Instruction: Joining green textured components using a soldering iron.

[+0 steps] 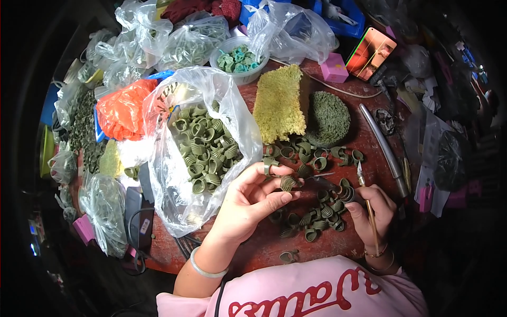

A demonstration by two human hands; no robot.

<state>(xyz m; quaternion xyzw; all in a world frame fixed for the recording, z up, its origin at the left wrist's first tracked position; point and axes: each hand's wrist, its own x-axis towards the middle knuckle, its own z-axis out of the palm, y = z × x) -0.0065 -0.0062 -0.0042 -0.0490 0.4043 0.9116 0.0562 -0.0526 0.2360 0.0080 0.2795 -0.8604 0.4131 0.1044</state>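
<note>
My left hand (248, 198) pinches a small olive-green ridged ring (288, 183) between thumb and fingers. A green band (270, 167) shows at its index finger. My right hand (374, 211) is closed around a slim scalpel-like knife (368, 203), its pale blade pointing up and away. From the right hand a thin metal tip (323, 174) also reaches left toward the held ring; the tool behind it is dark and blurred. Between and below the hands lies a pile of similar green rings (319, 216). More rings (303, 150) sit beyond my fingers.
An open plastic bag (245, 132) full of green rings stands left of my hands. Behind lie a yellow sponge block (277, 103), a round green pad (330, 117) and a tub (240, 74) of teal pieces. A metal rod (381, 142) and a lit phone (371, 54) are right.
</note>
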